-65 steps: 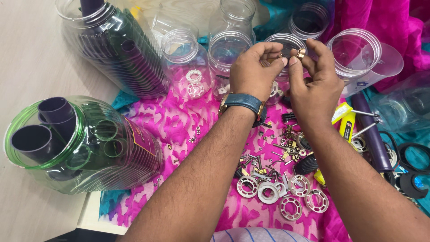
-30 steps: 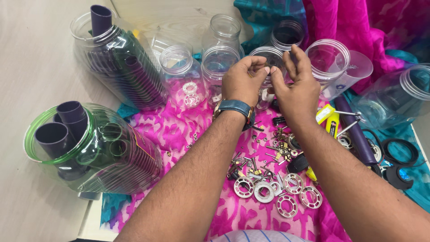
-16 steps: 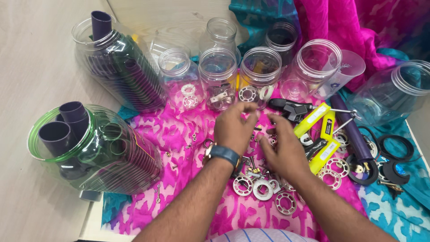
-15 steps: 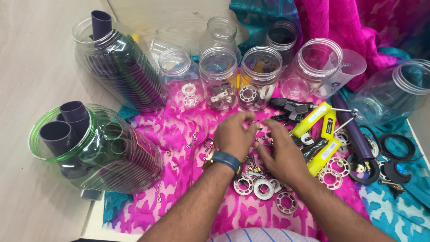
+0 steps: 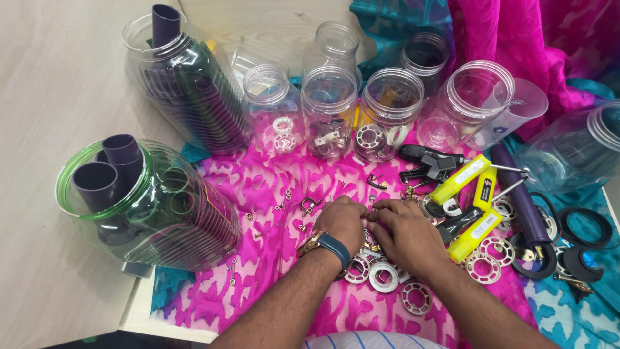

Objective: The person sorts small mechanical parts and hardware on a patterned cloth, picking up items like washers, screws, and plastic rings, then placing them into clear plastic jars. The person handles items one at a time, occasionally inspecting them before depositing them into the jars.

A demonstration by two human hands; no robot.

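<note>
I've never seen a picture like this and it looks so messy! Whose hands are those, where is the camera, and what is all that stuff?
The camera sits on a person's head and looks down, so you see their own two arms reaching forward. The left hand, with a blue wristband, and the right hand rest close together on a heap of small metal parts. Whether the fingers pinch anything is hidden. Everything lies on a pink patterned cloth. Behind stands a row of clear plastic jars, some with a few parts inside. On the left, two big jars hold dark tubes. On the right lie yellow-handled tools, and round bearing rings lie near the hands.
</note>
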